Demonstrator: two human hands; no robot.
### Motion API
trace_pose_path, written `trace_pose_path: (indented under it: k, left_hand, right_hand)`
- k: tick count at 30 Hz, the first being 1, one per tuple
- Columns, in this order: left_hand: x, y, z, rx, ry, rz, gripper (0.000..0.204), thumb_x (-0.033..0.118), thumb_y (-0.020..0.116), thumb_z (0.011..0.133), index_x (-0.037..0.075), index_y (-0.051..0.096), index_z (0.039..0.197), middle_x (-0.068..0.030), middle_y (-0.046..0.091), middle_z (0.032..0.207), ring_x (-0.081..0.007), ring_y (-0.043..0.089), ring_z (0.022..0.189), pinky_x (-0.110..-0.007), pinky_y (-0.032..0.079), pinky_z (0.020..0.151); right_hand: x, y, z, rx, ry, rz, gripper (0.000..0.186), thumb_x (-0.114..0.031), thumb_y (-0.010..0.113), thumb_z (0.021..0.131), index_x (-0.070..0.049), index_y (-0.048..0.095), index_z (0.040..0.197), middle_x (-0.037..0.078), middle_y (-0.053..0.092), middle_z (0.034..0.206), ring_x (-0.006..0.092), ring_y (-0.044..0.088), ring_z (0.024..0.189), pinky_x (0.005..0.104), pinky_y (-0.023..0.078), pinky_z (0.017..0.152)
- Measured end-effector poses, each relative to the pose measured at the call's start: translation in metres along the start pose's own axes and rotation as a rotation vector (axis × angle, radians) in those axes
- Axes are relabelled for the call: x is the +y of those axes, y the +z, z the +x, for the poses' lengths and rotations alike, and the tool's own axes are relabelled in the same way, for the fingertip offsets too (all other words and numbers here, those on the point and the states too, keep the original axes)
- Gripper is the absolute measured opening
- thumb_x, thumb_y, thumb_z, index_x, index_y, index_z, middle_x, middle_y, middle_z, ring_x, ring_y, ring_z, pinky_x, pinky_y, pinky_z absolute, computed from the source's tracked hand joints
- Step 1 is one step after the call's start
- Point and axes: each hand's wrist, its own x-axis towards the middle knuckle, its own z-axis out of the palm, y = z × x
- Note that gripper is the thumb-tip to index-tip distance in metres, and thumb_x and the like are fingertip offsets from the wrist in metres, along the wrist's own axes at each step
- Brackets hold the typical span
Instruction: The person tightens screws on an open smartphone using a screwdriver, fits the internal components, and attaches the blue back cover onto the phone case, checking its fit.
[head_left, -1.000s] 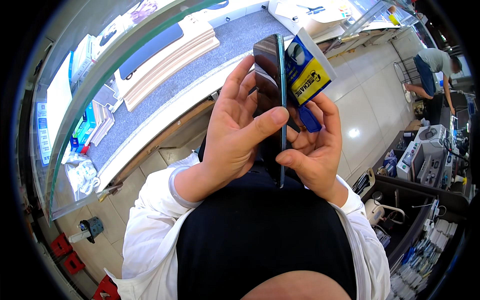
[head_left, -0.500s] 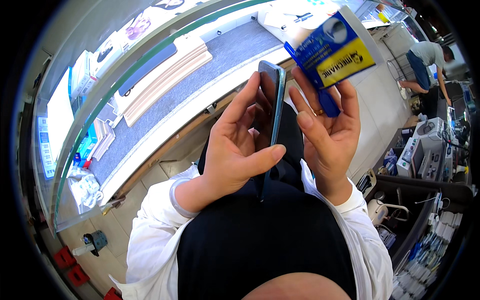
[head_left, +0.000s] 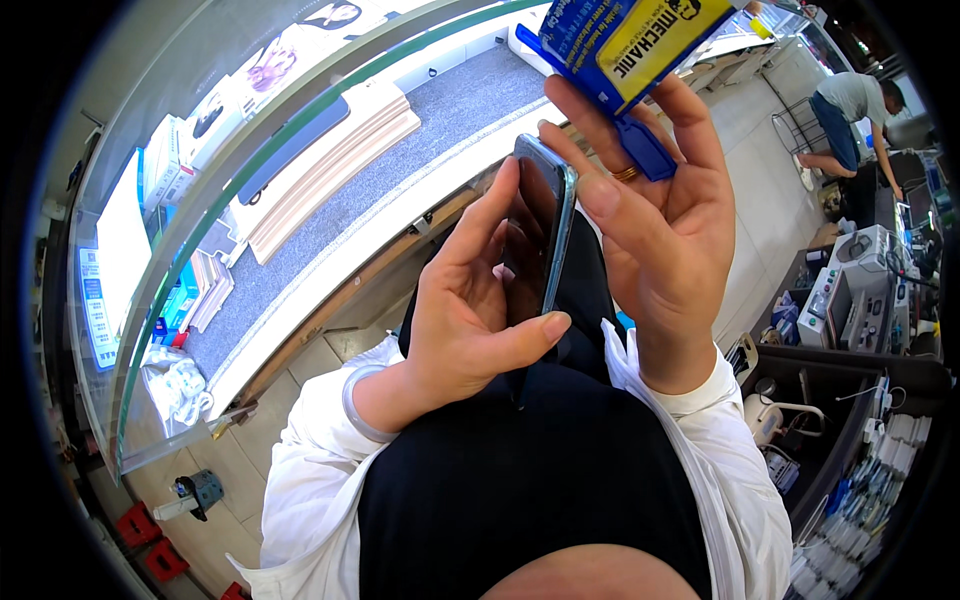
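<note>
My left hand (head_left: pixel 455 295) is closed around a smartphone (head_left: pixel 548 215). The phone stands on edge, with its thin bluish side and dark glass showing, and my thumb presses against its lower part. To the right and a little higher is my right hand (head_left: pixel 668 215), palm turned up. Its fingers hold the blue plastic handle (head_left: pixel 645 150) of a flat tool whose wide head (head_left: pixel 640 45) is printed blue and yellow. The handle lies between the fingers, and the top of the head runs out of the picture. The tool is apart from the phone.
A glass display counter (head_left: pixel 330 200) curves along the left and far side, with boxes and boards inside. At the right stand an open drawer (head_left: pixel 790 400), a white bench device (head_left: pixel 860 255) and a bending person (head_left: pixel 850 110). Red objects (head_left: pixel 140 525) lie on the floor at lower left.
My right hand has risen and carried the blue-handled tool up and slightly left, so its head is partly cut off. My left hand and the phone have barely moved.
</note>
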Motion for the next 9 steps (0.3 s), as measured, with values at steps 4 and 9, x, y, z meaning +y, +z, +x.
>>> trace_pose_path:
  k: [4, 9]
  left_hand:
    - [0.0008, 0.0007, 0.0009, 0.005, 0.001, 0.016, 0.088, -0.001, 0.071, 0.067, -0.001, 0.021, 0.139, -0.0080, 0.039, 0.130, -0.0126, 0.045, 0.106, -0.026, 0.033, 0.092]
    - [0.0008, -0.0012, 0.0006, 0.005, -0.009, 0.045, 0.088, -0.001, 0.071, 0.066, -0.001, 0.021, 0.139, -0.0068, 0.040, 0.129, -0.0123, 0.045, 0.106, -0.025, 0.033, 0.091]
  right_hand:
    - [-0.0013, 0.0001, -0.0006, 0.003, 0.027, 0.025, 0.064, 0.001, 0.058, 0.074, 0.007, 0.026, 0.129, 0.028, 0.042, 0.121, 0.0404, 0.043, 0.118, 0.0493, 0.037, 0.098]
    - [-0.0009, -0.0014, 0.0001, -0.020, 0.031, 0.000, 0.063, 0.000, 0.057, 0.075, 0.006, 0.025, 0.130, 0.028, 0.042, 0.122, 0.0402, 0.043, 0.118, 0.0497, 0.037, 0.098]
